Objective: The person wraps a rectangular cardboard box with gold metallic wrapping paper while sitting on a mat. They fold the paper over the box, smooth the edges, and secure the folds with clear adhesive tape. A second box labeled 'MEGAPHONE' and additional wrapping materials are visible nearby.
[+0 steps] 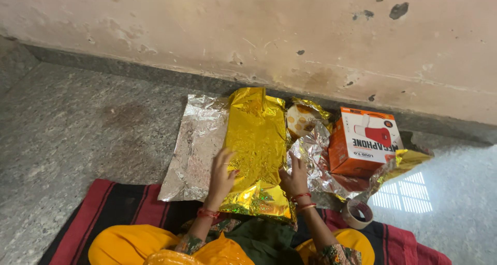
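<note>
Item: long parcel in crinkled gold foil wrap [256, 151], centre floor | left hand [221, 177] flat at its 9 o'clock edge, right hand [295, 179] at 3 o'clock, apart, pressing | likely light, slippery, tear-prone; hold by long edges | orange carton [362, 141] at 2 o'clock.

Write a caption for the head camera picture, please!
Both hands press a gold-wrapped parcel beside an orange box.

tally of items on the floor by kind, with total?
Gold foil-wrapped parcel: 1
Orange and white cardboard box: 1
Roll of brown tape: 1
Round white item with orange dots: 1
Loose foil wrapping sheets, silver side up: 2
Red and black striped mat: 1
Total: 7
</note>
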